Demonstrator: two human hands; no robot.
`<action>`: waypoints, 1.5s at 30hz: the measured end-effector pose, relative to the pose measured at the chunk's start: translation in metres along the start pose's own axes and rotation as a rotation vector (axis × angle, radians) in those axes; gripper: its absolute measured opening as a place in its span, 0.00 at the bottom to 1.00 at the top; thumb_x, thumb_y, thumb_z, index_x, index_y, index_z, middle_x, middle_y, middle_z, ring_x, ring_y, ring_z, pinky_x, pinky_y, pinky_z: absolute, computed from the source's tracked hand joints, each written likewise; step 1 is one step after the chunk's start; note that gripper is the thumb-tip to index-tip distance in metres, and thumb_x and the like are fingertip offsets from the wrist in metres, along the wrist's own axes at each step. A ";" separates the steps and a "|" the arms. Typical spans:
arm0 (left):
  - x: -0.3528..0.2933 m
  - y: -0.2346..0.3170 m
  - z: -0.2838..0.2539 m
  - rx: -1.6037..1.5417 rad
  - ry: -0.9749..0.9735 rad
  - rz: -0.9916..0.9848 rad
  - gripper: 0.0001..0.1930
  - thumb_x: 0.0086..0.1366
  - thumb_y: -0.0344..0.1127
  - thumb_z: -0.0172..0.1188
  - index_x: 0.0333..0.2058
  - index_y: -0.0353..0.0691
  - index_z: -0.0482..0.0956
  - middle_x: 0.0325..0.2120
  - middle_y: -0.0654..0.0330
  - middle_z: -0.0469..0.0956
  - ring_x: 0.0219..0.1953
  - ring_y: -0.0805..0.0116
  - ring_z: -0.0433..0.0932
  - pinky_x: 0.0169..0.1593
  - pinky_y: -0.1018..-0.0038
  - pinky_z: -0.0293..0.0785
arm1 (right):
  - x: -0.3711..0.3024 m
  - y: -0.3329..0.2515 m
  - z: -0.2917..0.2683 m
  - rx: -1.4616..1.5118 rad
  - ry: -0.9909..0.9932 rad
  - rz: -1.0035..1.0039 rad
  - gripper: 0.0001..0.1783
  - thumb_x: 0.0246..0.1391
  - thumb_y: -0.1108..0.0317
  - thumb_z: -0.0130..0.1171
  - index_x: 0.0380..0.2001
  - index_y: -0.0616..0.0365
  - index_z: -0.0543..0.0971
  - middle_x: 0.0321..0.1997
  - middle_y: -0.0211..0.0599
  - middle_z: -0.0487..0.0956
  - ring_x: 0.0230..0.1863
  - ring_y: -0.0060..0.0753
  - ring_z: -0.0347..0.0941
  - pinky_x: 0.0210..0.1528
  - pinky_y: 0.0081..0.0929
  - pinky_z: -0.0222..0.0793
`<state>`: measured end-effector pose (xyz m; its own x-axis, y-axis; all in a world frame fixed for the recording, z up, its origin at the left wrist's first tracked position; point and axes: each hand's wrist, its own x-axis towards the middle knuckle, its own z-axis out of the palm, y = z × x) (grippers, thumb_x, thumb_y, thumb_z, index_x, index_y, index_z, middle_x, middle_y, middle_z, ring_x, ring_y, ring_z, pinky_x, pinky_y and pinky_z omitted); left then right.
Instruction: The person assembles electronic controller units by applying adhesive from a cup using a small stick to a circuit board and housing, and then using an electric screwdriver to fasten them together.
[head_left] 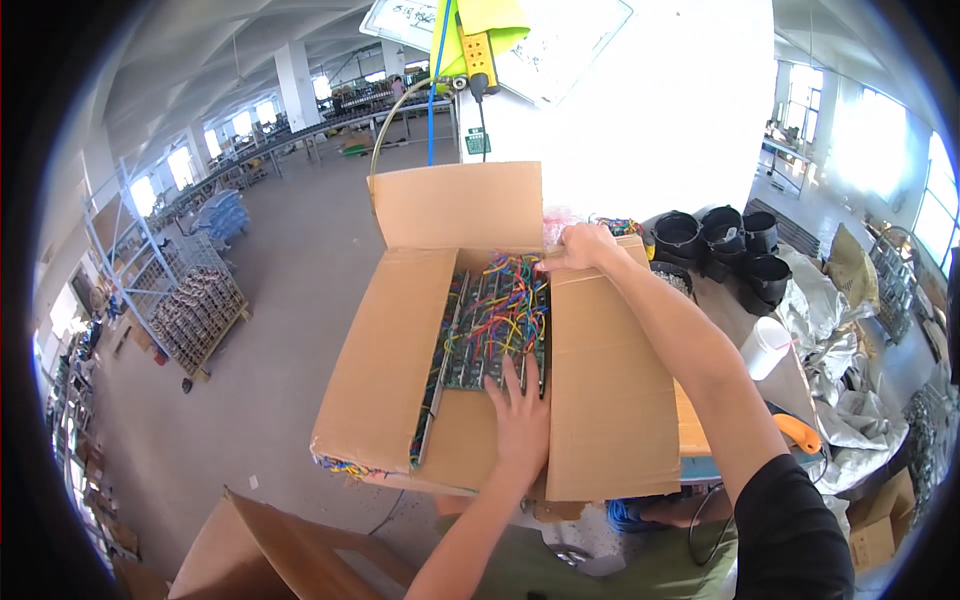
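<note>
Head view looks down on an open cardboard box (400,350) that covers most of the counter (745,330), so only the counter's right side shows; the box's near edge overhangs the counter's near edge; its flaps hide the side walls. Green circuit boards (490,345) stand on edge inside, packed side by side, long axes running from the near side to the far side, tangled coloured wires (505,300) across their tops; their lower parts are hidden. Left hand (520,415) lies flat, fingers spread, on the near ends of the boards, gripping nothing; right hand (585,248) grips the far end of the right flap (610,390), fingers curled over its edge. Black pots (725,240) crowd the counter's far right corner; a white cup (765,345) stands near its right edge.
</note>
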<state>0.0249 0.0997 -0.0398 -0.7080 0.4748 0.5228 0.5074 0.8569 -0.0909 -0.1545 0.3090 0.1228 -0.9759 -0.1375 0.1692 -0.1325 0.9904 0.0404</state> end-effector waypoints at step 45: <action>0.012 -0.011 -0.030 -0.853 -0.179 0.202 0.32 0.67 0.43 0.63 0.63 0.37 0.62 0.54 0.52 0.65 0.55 0.57 0.66 0.67 0.57 0.60 | -1.093 -0.056 0.058 0.786 2.160 1.855 0.44 0.52 0.28 0.58 0.54 0.57 0.75 0.52 0.35 0.76 0.50 0.34 0.72 0.53 0.38 0.70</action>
<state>0.0261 0.0902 -0.0074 -0.5954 0.6859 0.4185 0.7730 0.3468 0.5313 0.9093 0.4043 -0.1216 0.7214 0.6175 -0.3134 -0.4381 0.0566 -0.8971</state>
